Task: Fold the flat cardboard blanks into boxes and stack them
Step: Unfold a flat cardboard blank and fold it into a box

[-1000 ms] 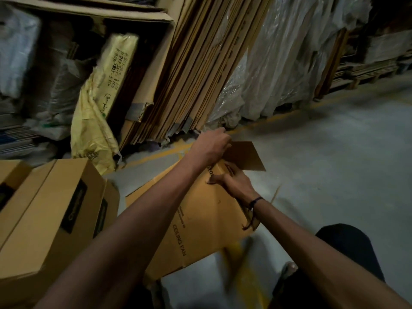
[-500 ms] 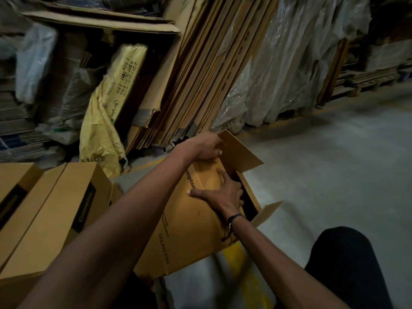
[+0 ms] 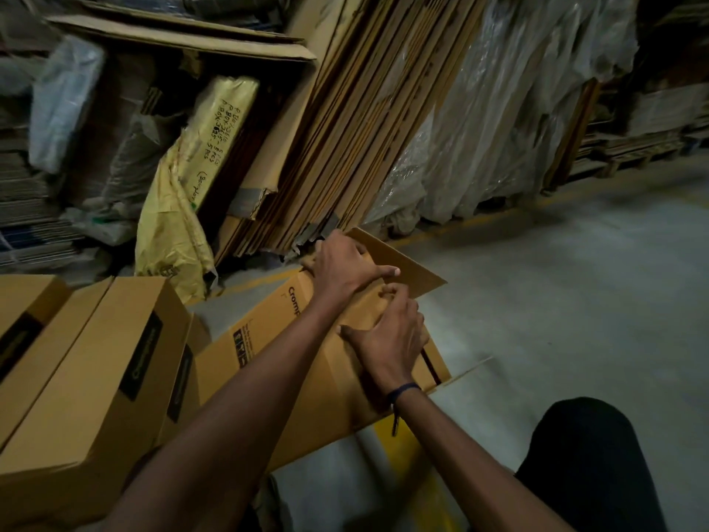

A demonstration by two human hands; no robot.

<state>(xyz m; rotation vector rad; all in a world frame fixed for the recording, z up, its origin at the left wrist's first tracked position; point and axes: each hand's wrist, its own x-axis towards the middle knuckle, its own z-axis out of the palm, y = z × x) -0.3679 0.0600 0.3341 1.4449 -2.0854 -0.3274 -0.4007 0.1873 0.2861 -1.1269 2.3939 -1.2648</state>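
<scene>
box (image 3: pixel 268 351) long axis away-right, open end far | left hand (image 3: pixel 341 268) grips flap (image 3: pixel 406 259) | right hand (image 3: pixel 391 339) flat atop

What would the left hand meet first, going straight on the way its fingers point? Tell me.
Probably the raised cardboard flap of the box that the left hand grips; its fingers already lie against it, though depth is unclear.

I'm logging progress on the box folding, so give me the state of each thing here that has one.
Box being folded: opened up, end flaps not yet closed.
Far flap: open.
Left hand: gripping the far end.
Right hand: pressing a flap.
Finished boxes: closed, side by side.
</scene>
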